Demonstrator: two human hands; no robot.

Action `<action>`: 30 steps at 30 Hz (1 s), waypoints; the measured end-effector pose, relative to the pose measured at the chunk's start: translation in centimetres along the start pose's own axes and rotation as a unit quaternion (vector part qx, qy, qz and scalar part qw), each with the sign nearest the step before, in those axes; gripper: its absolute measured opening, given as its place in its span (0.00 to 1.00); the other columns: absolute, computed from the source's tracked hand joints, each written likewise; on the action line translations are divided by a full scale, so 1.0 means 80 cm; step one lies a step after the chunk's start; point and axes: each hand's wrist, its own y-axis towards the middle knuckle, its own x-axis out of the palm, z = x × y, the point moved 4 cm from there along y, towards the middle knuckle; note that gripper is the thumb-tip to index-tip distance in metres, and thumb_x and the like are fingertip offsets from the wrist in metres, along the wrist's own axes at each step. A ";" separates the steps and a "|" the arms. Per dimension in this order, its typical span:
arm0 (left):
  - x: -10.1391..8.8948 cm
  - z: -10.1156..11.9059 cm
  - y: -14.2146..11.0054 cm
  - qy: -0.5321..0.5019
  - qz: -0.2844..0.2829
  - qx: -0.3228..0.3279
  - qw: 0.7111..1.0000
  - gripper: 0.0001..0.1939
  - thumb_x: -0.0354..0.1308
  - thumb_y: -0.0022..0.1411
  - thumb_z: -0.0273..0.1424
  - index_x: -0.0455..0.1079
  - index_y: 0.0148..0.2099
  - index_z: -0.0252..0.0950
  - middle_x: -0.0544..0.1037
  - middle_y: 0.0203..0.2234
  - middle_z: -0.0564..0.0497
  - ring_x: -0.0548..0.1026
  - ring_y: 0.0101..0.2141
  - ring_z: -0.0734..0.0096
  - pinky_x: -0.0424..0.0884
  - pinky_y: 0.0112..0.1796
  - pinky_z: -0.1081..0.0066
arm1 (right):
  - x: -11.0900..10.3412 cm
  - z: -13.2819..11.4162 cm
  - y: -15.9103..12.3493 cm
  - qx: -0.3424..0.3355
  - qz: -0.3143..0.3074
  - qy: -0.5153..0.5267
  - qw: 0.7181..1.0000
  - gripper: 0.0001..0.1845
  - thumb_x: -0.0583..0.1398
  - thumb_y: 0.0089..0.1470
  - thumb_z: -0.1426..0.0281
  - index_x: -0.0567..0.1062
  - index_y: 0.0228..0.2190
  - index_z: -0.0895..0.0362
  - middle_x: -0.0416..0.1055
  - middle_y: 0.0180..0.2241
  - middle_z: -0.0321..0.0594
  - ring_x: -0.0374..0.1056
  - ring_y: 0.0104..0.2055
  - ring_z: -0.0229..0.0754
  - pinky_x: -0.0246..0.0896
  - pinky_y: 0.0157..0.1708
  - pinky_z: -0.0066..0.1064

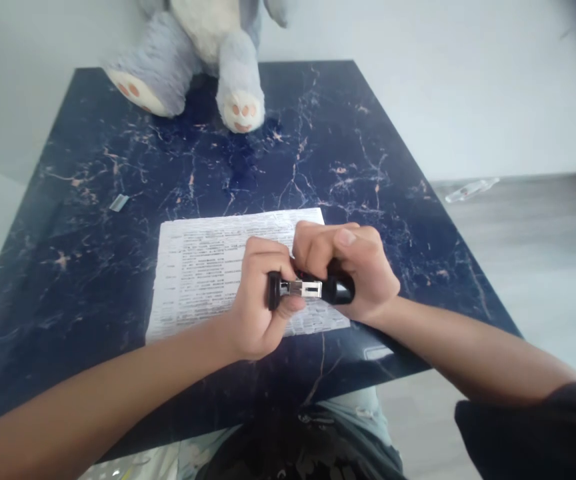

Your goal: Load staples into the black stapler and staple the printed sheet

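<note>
Black sleeve [533, 433], printed sheet [208, 267] on blue marbled table [393, 200], pale wall [443, 100]

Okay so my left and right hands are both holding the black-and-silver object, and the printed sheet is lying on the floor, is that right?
Not quite: the printed sheet isn't on the floor. The head view shows it on the dark blue table. Your left hand and right hand are indeed both holding the black-and-silver object.
</note>
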 end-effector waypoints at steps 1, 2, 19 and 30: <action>-0.002 -0.001 0.000 -0.015 0.002 -0.010 1.000 0.12 0.60 0.73 0.41 0.63 0.49 0.41 0.66 0.39 0.49 0.69 0.39 0.65 0.73 0.37 0.62 | -0.002 0.000 0.004 0.006 -0.027 0.003 1.000 0.28 0.50 0.73 0.60 0.65 0.20 0.53 0.62 0.21 0.38 0.60 0.27 0.42 0.63 0.33 0.40; -0.004 -0.003 0.001 -0.027 0.011 -0.024 0.999 0.12 0.59 0.73 0.41 0.63 0.49 0.41 0.66 0.39 0.49 0.69 0.39 0.65 0.72 0.38 0.62 | -0.004 0.000 0.009 0.016 -0.057 0.002 0.998 0.28 0.49 0.73 0.58 0.66 0.22 0.53 0.63 0.23 0.38 0.61 0.28 0.42 0.63 0.35 0.40; -0.013 -0.023 0.000 -0.079 0.073 -0.110 0.988 0.08 0.55 0.76 0.38 0.63 0.50 0.41 0.63 0.41 0.48 0.65 0.39 0.65 0.66 0.37 0.63 | -0.013 0.009 0.021 -0.019 -0.160 -0.164 0.973 0.13 0.69 0.59 0.68 0.70 0.41 0.54 0.69 0.36 0.37 0.64 0.36 0.39 0.62 0.37 0.34; -0.013 -0.031 0.004 -0.120 0.079 -0.120 0.982 0.11 0.59 0.73 0.31 0.67 0.55 0.42 0.70 0.49 0.45 0.72 0.52 0.60 0.73 0.52 0.57 | -0.006 -0.020 0.020 -0.109 -0.125 -0.354 0.921 0.11 0.62 0.56 0.79 0.68 0.39 0.54 0.66 0.33 0.37 0.63 0.35 0.41 0.60 0.35 0.34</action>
